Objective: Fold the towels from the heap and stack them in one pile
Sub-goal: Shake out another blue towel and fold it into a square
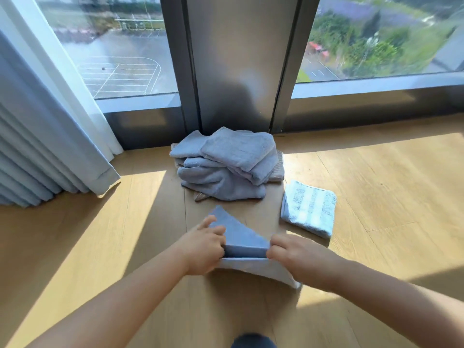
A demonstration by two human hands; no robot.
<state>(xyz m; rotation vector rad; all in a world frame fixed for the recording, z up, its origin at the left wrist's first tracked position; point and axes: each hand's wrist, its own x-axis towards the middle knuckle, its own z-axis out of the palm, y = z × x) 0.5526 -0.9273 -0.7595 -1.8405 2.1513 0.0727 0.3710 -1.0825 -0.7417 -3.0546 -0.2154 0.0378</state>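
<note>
A plain blue towel [238,234] lies partly folded on the wooden floor in front of me. My left hand [203,247] grips its left edge and my right hand [291,252] pinches its right edge, both lifting the upper layer above the lower one. Beyond it, against the window pillar, sits a heap of blue towels [226,167]. To the right of the heap lies one folded blue-and-white striped towel [308,209], flat on the floor.
A pale curtain [50,136] hangs to the floor at the left. A metal window pillar [236,71] and low window frames stand right behind the heap. Sunlit wooden floor [389,184] spreads to the right and left. Something dark shows at the bottom edge.
</note>
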